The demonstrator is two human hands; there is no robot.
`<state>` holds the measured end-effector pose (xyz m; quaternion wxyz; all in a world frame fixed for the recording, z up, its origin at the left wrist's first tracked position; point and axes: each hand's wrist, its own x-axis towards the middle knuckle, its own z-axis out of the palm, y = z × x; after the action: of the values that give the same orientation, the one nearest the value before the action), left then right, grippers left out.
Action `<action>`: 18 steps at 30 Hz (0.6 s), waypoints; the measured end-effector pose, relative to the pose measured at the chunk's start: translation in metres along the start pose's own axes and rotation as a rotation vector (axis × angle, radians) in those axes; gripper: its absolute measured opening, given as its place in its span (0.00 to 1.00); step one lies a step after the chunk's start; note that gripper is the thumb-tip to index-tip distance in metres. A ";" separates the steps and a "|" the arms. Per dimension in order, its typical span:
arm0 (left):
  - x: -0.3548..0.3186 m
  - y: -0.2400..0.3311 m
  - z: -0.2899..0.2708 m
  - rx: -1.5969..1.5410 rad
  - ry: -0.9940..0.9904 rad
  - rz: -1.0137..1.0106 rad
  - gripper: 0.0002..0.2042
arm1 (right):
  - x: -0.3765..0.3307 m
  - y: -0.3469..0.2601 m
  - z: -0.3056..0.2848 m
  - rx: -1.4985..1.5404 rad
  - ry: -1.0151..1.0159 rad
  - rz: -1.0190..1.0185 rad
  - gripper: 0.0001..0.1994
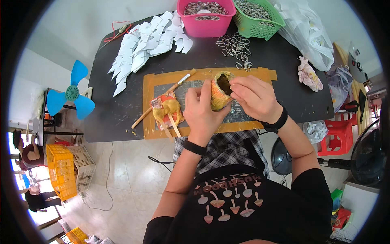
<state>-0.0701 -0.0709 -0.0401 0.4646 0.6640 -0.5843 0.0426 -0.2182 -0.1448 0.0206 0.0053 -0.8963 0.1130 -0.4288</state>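
My left hand (200, 110) is wrapped round a yellow-smeared can (219, 96), which it holds tilted above the taped board. The can's open top shows a dark inside. At its rim is my right hand (256, 95), thumb and fingers pinched together; what they hold, if anything, is hidden. To the left of my left hand lies a red-and-white packet (164, 99) covered with thick mustard-yellow paste. Flat wooden sticks (174, 125) poke out of the paste towards me. Beside the packet, a long-handled brush (180, 81) rests diagonally on the board.
Brown tape (149, 89) frames the board on the black table (109, 105). White cut pieces (142, 42) lie at the far left. Pink (209, 26) and green (260, 26) baskets hold metal rings; loose rings (237, 46) lie before them. A crumpled cloth (309, 74) is at the right.
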 end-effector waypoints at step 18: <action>-0.004 0.011 0.000 0.036 -0.027 0.068 0.36 | 0.002 0.025 -0.009 0.502 -0.152 0.615 0.11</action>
<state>-0.0801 -0.0665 -0.0367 0.4429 0.6525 -0.6120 0.0600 -0.2288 -0.1687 0.0250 0.3603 -0.8207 0.2672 -0.3539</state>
